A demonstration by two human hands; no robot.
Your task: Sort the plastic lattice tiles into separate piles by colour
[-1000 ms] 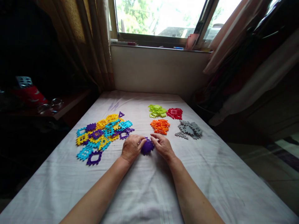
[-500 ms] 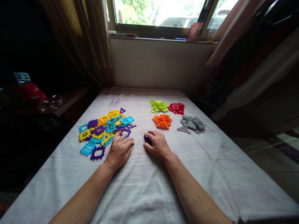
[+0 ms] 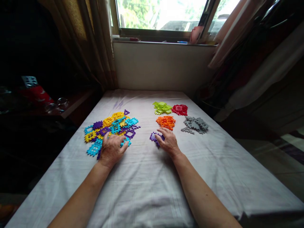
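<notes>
My left hand (image 3: 112,150) rests at the near right side of a mixed pile of yellow (image 3: 90,136), blue (image 3: 94,148) and purple pieces, its fingers apart. A light blue piece (image 3: 125,142) lies at its thumb and fingertips. My right hand (image 3: 167,141) is over purple pieces (image 3: 154,136) right of the pile, fingers spread and touching or just above them. Beyond that hand lie orange pieces (image 3: 165,122), with lime green pieces (image 3: 162,108) farther back, red pieces (image 3: 180,110) beside those and grey pieces (image 3: 196,125) to the right.
A pale cloth (image 3: 142,190) covers the table. Behind it are a low wall and a window sill (image 3: 163,43) with pens and a pink cup (image 3: 196,34). On the left, a dark side table (image 3: 76,103) holds glasses and a red item (image 3: 38,95).
My left hand has moved left, with its fingers nearer the light blue piece. My right hand has shifted right and opened, and more of the purple pieces shows.
</notes>
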